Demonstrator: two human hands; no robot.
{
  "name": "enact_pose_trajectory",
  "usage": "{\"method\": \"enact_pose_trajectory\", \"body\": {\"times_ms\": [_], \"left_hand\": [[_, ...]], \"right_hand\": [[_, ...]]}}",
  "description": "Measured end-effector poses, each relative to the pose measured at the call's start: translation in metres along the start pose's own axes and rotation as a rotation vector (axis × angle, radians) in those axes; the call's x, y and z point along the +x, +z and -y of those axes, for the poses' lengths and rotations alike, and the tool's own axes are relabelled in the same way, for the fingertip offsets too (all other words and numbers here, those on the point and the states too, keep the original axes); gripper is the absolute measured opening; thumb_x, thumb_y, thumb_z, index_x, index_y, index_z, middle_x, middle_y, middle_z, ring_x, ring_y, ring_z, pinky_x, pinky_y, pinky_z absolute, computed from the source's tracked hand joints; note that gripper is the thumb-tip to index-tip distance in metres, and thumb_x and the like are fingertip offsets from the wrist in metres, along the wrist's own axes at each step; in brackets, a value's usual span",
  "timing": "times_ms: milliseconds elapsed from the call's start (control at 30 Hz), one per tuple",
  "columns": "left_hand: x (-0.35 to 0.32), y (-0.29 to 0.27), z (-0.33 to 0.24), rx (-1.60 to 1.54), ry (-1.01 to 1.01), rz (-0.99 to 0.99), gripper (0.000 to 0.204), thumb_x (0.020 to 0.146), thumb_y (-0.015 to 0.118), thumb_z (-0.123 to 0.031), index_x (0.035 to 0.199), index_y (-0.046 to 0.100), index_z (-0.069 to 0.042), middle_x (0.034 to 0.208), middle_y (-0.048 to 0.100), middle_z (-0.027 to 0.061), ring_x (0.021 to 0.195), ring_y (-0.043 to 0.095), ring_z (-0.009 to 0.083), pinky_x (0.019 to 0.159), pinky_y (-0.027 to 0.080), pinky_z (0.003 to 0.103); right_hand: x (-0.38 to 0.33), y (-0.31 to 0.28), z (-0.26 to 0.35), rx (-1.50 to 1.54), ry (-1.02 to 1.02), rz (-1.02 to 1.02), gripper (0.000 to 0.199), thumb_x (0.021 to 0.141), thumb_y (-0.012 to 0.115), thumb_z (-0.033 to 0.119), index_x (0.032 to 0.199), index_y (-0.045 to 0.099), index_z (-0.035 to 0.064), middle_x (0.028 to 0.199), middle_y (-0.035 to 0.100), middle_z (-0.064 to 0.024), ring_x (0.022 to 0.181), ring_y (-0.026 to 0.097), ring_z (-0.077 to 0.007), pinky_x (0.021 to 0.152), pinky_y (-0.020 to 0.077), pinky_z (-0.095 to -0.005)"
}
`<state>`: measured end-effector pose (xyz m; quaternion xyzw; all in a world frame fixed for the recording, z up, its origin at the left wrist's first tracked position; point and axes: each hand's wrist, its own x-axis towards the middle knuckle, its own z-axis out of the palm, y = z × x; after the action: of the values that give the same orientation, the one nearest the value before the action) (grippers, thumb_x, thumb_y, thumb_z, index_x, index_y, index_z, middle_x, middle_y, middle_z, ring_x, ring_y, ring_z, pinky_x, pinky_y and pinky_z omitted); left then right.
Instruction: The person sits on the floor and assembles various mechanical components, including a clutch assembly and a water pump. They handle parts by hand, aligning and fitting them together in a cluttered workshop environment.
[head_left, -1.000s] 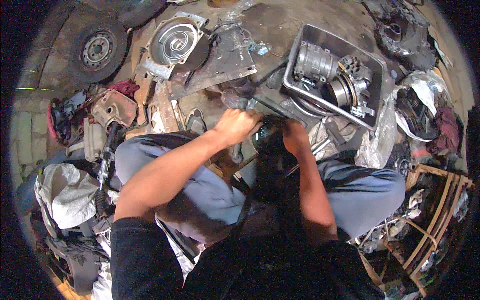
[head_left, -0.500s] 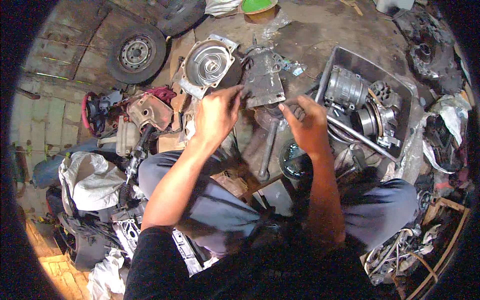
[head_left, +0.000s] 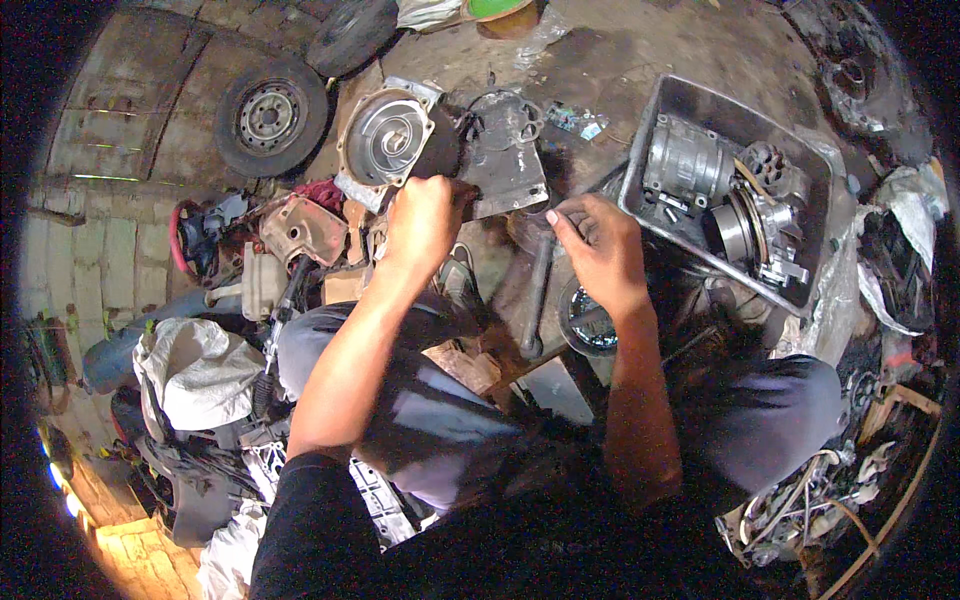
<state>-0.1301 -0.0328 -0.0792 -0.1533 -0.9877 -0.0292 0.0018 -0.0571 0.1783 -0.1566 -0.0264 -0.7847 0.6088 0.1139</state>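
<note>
A dark flat metal plate [head_left: 505, 160] lies on the floor ahead of me, with gasket-like rings [head_left: 520, 115] on its far part. My left hand [head_left: 422, 225] is closed at the plate's near left side, just in front of a round metal housing [head_left: 388, 138]; its fingertips are hidden. Near the plate's right corner, my right hand [head_left: 605, 245] has its thumb bent towards curled fingers. Whatever either hand grips is too small or hidden to make out. Between them a long dark metal bar [head_left: 538, 300] points towards me, beside a round dish of dark liquid [head_left: 590, 318].
At the right stands a grey tub [head_left: 640, 165] holding a ribbed metal casing [head_left: 690, 160] and other machine parts. A wheel [head_left: 272, 115] rests at the far left. Below it are a rusty metal part [head_left: 305, 230] and a white sack [head_left: 200, 370]. Loose parts crowd both sides.
The view has shifted slightly, so the plate and housing appear farther left. My left hand's fingers are more curled. On my right hand, thumb and fingers have drawn closer together.
</note>
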Motion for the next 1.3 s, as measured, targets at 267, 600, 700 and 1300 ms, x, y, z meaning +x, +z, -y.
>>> {"method": "enact_pose_trajectory", "body": {"times_ms": [267, 600, 700, 1300], "left_hand": [[0.002, 0.001, 0.0, -0.065, -0.038, -0.002, 0.017, 0.09, 0.073, -0.02, 0.101, 0.081, -0.011, 0.081, 0.072, 0.0216, 0.077, 0.073, 0.0393, 0.073, 0.058, 0.048], [-0.026, 0.004, -0.046, -0.29, 0.347, -0.114, 0.021, 0.093, 0.069, -0.021, 0.097, 0.076, -0.002, 0.091, 0.073, 0.0207, 0.081, 0.072, 0.0379, 0.073, 0.058, 0.046], [-0.049, 0.021, -0.066, -0.238, 0.465, 0.111, 0.021, 0.093, 0.068, -0.022, 0.089, 0.073, -0.001, 0.093, 0.072, 0.021, 0.086, 0.071, 0.0399, 0.073, 0.058, 0.049], [0.003, -0.088, 0.044, -0.686, -0.051, -1.064, 0.02, 0.094, 0.07, -0.018, 0.103, 0.074, -0.001, 0.096, 0.072, 0.0155, 0.091, 0.069, 0.0273, 0.083, 0.052, 0.037]], "right_hand": [[0.0, -0.012, -0.007, 0.018, -0.06, -0.077, 0.019, 0.093, 0.074, 0.019, 0.096, 0.072, 0.0007, 0.084, 0.072, -0.0138, 0.074, 0.067, -0.0228, 0.07, 0.0512, -0.0358], [-0.006, -0.057, -0.026, -0.013, -0.007, -0.249, 0.032, 0.093, 0.071, 0.034, 0.095, 0.073, 0.002, 0.091, 0.073, -0.0181, 0.085, 0.071, -0.0334, 0.079, 0.0541, -0.0414], [-0.013, -0.08, -0.017, -0.089, 0.052, -0.36, 0.03, 0.095, 0.069, 0.032, 0.098, 0.073, 0.0019, 0.087, 0.072, -0.0167, 0.084, 0.07, -0.0307, 0.08, 0.0537, -0.0402], [0.004, -0.053, 0.069, -0.163, 0.053, -0.038, 0.023, 0.097, 0.067, 0.019, 0.103, 0.071, -0.0029, 0.092, 0.073, -0.0155, 0.087, 0.068, -0.0194, 0.081, 0.0516, -0.0349]]}}
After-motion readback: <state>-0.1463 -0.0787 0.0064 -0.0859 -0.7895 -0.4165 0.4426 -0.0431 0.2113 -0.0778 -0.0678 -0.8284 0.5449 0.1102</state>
